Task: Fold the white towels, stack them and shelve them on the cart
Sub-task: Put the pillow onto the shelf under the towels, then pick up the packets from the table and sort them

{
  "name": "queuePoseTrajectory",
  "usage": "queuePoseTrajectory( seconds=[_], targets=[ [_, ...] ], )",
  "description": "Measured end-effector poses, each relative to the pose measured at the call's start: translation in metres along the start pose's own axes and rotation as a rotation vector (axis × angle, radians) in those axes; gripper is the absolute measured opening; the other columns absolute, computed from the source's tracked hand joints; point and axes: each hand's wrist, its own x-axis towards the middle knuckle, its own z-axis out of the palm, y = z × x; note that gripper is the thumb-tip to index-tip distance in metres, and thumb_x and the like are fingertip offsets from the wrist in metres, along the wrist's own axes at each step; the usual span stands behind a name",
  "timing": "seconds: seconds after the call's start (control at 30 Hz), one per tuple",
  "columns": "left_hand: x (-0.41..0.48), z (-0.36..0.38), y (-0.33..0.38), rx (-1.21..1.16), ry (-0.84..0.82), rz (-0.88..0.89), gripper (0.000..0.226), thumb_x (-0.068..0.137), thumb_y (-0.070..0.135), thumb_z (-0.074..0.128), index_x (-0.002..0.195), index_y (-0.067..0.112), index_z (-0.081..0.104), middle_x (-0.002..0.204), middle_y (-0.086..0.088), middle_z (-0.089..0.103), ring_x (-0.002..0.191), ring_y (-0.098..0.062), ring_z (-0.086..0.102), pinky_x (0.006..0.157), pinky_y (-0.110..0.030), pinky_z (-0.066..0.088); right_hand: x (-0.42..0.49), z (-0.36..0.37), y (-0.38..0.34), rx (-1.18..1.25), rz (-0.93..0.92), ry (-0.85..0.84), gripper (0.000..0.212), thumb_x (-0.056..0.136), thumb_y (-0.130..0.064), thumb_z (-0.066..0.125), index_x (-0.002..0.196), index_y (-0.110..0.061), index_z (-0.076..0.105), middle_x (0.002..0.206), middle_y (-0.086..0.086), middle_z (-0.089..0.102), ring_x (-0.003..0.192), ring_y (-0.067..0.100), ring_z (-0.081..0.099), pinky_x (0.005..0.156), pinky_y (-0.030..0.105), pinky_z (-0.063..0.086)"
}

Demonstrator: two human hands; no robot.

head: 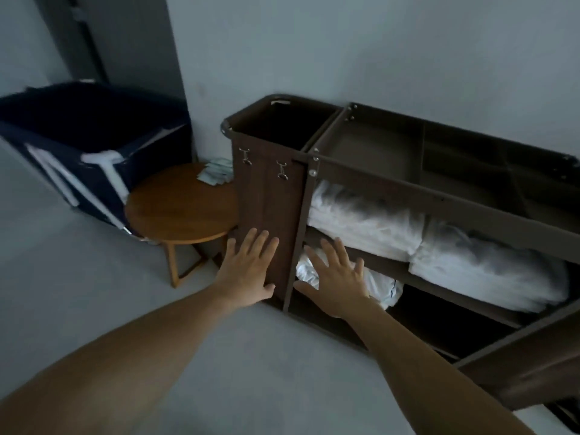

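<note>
Grey walls (pixel 376 42) and a pale floor (pixel 62 293) frame a brown cart (pixel 408 193) standing against the wall. Two stacks of white towels sit side by side on its middle shelf (pixel 386 265), the left stack (pixel 361 221) and the right stack (pixel 489 268). A third white bundle (pixel 381 285) lies one level down, partly hidden by the right hand (pixel 335 281). Both hands are open with fingers spread, gripping nothing. The left hand (pixel 248 271) lies over the cart's wooden side panel (pixel 266 199). Two metal hooks (pixel 244 157) hang on that panel. One round wooden tabletop (pixel 179 208) beside the cart carries a few small packets (pixel 216 174); one dark blue bin (pixel 78 120) stands behind it.
</note>
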Motion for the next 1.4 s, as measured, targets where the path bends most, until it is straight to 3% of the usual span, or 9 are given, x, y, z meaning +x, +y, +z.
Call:
queuePoseTrajectory(
  seconds=[0.3, 0.47, 0.77, 0.87, 0.97, 1.03, 1.1, 1.2, 1.4],
  targets=[
    [-0.08, 0.021, -0.106, -0.112, 0.04, -0.241, 0.093, 0.088, 0.059, 0.053, 0.158, 0.016, 0.009, 0.165, -0.009, 0.008, 0.152, -0.031, 0.001, 0.115, -0.06, 0.017, 0.035, -0.008, -0.125, -0.006, -0.22, -0.07, 0.078, 0.092, -0.073, 0.03, 0.156, -0.038, 0.004, 0.166, -0.003, -0.007, 0.15, 0.025, -0.018, 0.115, 0.064, 0.013],
    [-0.086, 0.04, -0.207, -0.152, -0.012, -0.356, 0.095, 0.091, 0.058, 0.051, 0.157, 0.017, -0.005, 0.165, -0.009, -0.002, 0.153, -0.03, -0.003, 0.117, -0.059, 0.013, 0.102, -0.01, -0.213, -0.055, -0.308, -0.109, 0.077, 0.094, -0.07, 0.033, 0.156, -0.034, 0.007, 0.166, -0.001, -0.008, 0.151, 0.027, -0.017, 0.114, 0.066, 0.014],
    [-0.061, 0.047, -0.385, -0.207, -0.04, -0.448, 0.09, 0.094, 0.053, 0.051, 0.156, 0.02, -0.005, 0.165, -0.008, -0.006, 0.152, -0.031, -0.008, 0.119, -0.058, 0.009, 0.225, -0.018, -0.357, -0.023, -0.364, -0.125, 0.07, 0.096, -0.068, 0.029, 0.155, -0.032, 0.02, 0.166, -0.001, 0.001, 0.152, 0.024, -0.01, 0.114, 0.06, 0.017],
    [-0.032, 0.046, -0.419, -0.197, -0.066, -0.416, 0.084, 0.097, 0.051, 0.045, 0.157, 0.019, -0.004, 0.165, -0.008, -0.006, 0.152, -0.03, -0.009, 0.119, -0.058, 0.007, 0.256, -0.016, -0.373, 0.006, -0.331, -0.159, 0.076, 0.092, -0.074, 0.02, 0.155, -0.031, 0.021, 0.166, -0.001, 0.002, 0.152, 0.024, -0.01, 0.115, 0.06, 0.018],
    [0.009, 0.05, -0.436, -0.205, -0.105, -0.363, 0.087, 0.095, 0.052, 0.048, 0.157, 0.02, -0.005, 0.166, -0.007, -0.008, 0.152, -0.029, -0.011, 0.12, -0.056, 0.006, 0.289, -0.013, -0.371, 0.017, -0.294, -0.199, 0.112, 0.064, -0.091, -0.007, 0.155, -0.031, 0.018, 0.166, -0.001, 0.0, 0.152, 0.024, -0.012, 0.114, 0.061, 0.017],
    [0.042, 0.054, -0.444, -0.182, -0.127, -0.32, 0.089, 0.095, 0.054, 0.049, 0.157, 0.02, -0.006, 0.166, -0.007, -0.01, 0.152, -0.029, -0.012, 0.12, -0.056, 0.005, 0.319, -0.011, -0.364, 0.007, -0.262, -0.215, 0.12, 0.055, -0.087, -0.015, 0.156, -0.03, 0.016, 0.166, -0.001, -0.002, 0.151, 0.025, -0.014, 0.114, 0.062, 0.015],
    [0.077, 0.058, -0.453, -0.15, -0.147, -0.297, 0.09, 0.095, 0.055, 0.047, 0.157, 0.02, -0.008, 0.165, -0.006, -0.011, 0.152, -0.029, -0.013, 0.12, -0.056, 0.004, 0.357, -0.009, -0.358, 0.01, -0.248, -0.24, 0.106, 0.069, -0.086, -0.006, 0.156, -0.03, 0.016, 0.166, 0.0, -0.003, 0.151, 0.025, -0.015, 0.115, 0.062, 0.014],
    [0.126, 0.063, -0.475, -0.122, -0.165, -0.312, 0.089, 0.095, 0.054, 0.046, 0.157, 0.02, -0.008, 0.166, -0.006, -0.011, 0.152, -0.029, -0.013, 0.119, -0.057, 0.004, 0.417, -0.003, -0.354, 0.024, -0.273, -0.243, 0.075, 0.094, -0.07, 0.023, 0.156, -0.029, 0.019, 0.166, 0.0, -0.002, 0.151, 0.025, -0.014, 0.115, 0.062, 0.013],
    [0.208, 0.055, -0.521, -0.059, -0.192, -0.324, 0.088, 0.094, 0.054, 0.047, 0.157, 0.021, -0.005, 0.166, -0.005, -0.011, 0.152, -0.027, -0.012, 0.119, -0.055, 0.005, 0.515, -0.017, -0.35, 0.054, -0.304, -0.227, 0.073, 0.096, -0.067, 0.027, 0.156, -0.027, 0.017, 0.166, 0.002, -0.004, 0.151, 0.025, -0.015, 0.116, 0.061, 0.012]
  ],
)
